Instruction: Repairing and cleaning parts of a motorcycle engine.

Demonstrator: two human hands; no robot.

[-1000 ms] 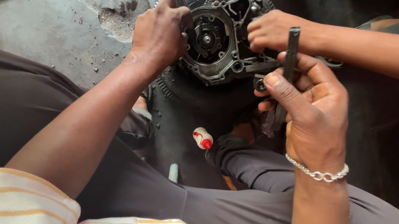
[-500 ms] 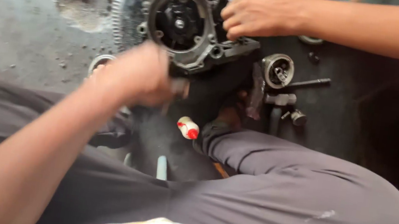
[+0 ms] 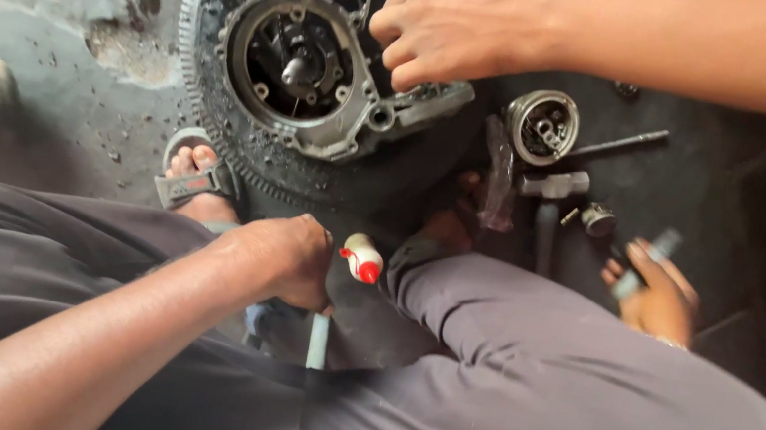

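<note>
- At the far left of the frame is a grey concrete floor (image 3: 51, 19) with cracks and a dark stain.
- A foot in a sandal (image 3: 196, 181) rests on the floor at the left of centre, just under the rim of a big toothed ring (image 3: 189, 48).
- On that ring sits a metal engine case (image 3: 308, 70), round and open, with a shaft in its middle — it is in the upper middle of the frame.
- The left hand (image 3: 282, 256) is low in the middle, curled into a loose fist between the knees. I cannot tell if it holds anything.
- Just beside it, to the right, lies a small white bottle with a red cap (image 3: 362, 257).
- Another person's hand (image 3: 455, 25) comes in from the upper right and touches the top edge of the engine case, fingers bent.
- Right of the case lie a round metal part (image 3: 541, 126), a thin rod (image 3: 618, 143) and a hammer (image 3: 554, 194) on a dark, oily mat.
- The right hand (image 3: 656, 298) is at the right, partly hidden behind the grey-trousered knee (image 3: 532, 366) — its fingers are closed around a small blurry tool (image 3: 648, 264).
</note>
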